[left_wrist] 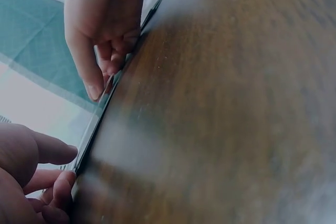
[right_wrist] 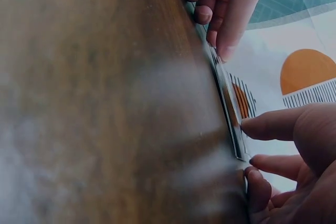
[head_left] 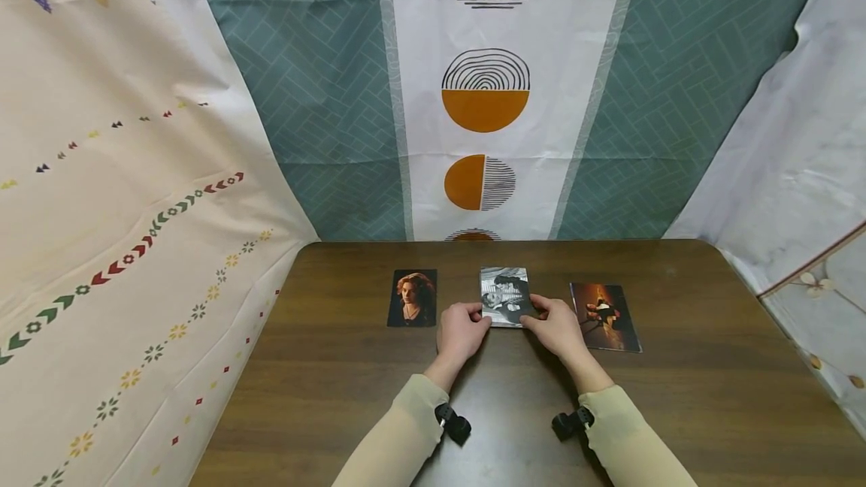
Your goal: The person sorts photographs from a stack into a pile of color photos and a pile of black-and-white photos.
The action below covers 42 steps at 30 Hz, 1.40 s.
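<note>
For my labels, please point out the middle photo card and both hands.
Middle photo card (head_left: 504, 296), head view: its printed front.
Left hand (head_left: 461, 333), head view: back of hand.
Right hand (head_left: 559, 328), head view: back of hand.

The middle card (head_left: 504, 290) sits between the left fingers (head_left: 470, 308), at its near left corner, and the right fingers (head_left: 543, 302), at its near right corner; the card extends forward of the fingers. The left card (head_left: 412, 299) lies on the desk (head_left: 704, 397), to the left of the left fingers. The right card (head_left: 607, 317) lies on the desk, to the right of the right fingers. The rear cloth (head_left: 325, 96) hangs beyond the fingers, behind the desk. The left cloth (head_left: 128, 201) hangs well left of the fingers, the right cloth (head_left: 791, 171) well right.
</note>
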### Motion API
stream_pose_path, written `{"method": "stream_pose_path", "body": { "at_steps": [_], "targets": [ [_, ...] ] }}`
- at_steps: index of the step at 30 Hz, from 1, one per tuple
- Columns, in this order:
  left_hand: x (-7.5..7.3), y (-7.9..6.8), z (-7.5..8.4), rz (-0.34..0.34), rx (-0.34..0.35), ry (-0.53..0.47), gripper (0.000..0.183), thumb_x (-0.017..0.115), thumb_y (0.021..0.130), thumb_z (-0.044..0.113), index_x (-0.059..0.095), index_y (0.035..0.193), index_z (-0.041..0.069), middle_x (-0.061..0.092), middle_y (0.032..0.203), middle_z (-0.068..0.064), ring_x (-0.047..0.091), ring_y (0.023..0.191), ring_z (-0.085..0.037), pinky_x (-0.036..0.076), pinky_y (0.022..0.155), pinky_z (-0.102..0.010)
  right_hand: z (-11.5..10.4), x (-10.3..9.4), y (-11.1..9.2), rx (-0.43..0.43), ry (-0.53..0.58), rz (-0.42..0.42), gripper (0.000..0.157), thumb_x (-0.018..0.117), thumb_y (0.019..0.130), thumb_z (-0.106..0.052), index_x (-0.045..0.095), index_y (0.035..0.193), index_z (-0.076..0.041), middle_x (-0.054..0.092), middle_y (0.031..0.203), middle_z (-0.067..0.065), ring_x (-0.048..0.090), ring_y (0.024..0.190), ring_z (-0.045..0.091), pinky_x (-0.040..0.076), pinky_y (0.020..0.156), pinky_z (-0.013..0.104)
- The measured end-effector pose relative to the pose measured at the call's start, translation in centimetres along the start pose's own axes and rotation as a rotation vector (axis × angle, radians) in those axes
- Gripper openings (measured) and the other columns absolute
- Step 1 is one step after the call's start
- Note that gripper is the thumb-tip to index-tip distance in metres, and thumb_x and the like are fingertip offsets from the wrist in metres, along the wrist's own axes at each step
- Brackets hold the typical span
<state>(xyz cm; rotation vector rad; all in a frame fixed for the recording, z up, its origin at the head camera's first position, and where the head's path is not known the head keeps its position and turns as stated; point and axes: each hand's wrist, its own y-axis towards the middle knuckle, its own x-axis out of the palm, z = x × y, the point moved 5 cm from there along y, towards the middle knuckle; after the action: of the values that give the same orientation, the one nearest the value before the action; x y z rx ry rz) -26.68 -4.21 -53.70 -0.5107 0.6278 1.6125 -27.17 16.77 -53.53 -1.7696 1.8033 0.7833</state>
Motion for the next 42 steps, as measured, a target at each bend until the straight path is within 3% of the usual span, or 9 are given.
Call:
{"method": "stream_pose_path", "body": {
  "at_steps": [6, 16, 28, 42],
  "targets": [
    [0.00, -0.01, 0.03, 0.005, 0.014, 0.013, 0.025, 0.084, 0.087, 0.023, 0.086, 0.110, 0.015, 0.063, 0.075, 0.015, 0.059, 0.074, -0.008, 0.047, 0.062, -0.029, -0.50, -0.02, 0.07, -0.006, -0.030, 0.003, 0.056, 0.080, 0.092, -0.019, 0.066, 0.139, 0.007, 0.067, 0.123, 0.027, 0.060, 0.107, 0.039, 0.048, 0.092, 0.056],
    [0.22, 0.01, -0.22, 0.001, 0.007, 0.022, 0.026, 0.084, 0.087, 0.025, 0.086, 0.111, 0.015, 0.062, 0.075, 0.016, 0.060, 0.075, -0.008, 0.047, 0.062, -0.030, -0.31, 0.11, 0.28, 0.021, -0.050, -0.028, 0.056, 0.079, 0.093, -0.021, 0.065, 0.140, 0.008, 0.065, 0.131, 0.030, 0.056, 0.125, 0.047, 0.044, 0.104, 0.062],
    [-0.15, -0.22, 0.32, -0.001, 0.033, 0.054, 0.028, 0.084, 0.085, 0.024, 0.086, 0.112, 0.015, 0.063, 0.075, 0.014, 0.059, 0.071, -0.009, 0.046, 0.059, -0.031, -0.17, 0.04, 0.47, -0.012, -0.054, -0.041, 0.055, 0.078, 0.094, -0.021, 0.065, 0.139, 0.009, 0.067, 0.129, 0.029, 0.057, 0.124, 0.049, 0.044, 0.105, 0.063],
    [0.20, 0.03, -0.14, -0.027, 0.013, 0.046, 0.034, 0.084, 0.085, 0.024, 0.085, 0.117, 0.014, 0.064, 0.076, 0.014, 0.057, 0.072, -0.008, 0.046, 0.061, -0.030, -0.12, -0.08, 0.40, -0.001, -0.035, -0.048, 0.057, 0.078, 0.095, -0.023, 0.064, 0.140, 0.009, 0.065, 0.130, 0.030, 0.056, 0.126, 0.048, 0.044, 0.105, 0.063]
  ]
}}
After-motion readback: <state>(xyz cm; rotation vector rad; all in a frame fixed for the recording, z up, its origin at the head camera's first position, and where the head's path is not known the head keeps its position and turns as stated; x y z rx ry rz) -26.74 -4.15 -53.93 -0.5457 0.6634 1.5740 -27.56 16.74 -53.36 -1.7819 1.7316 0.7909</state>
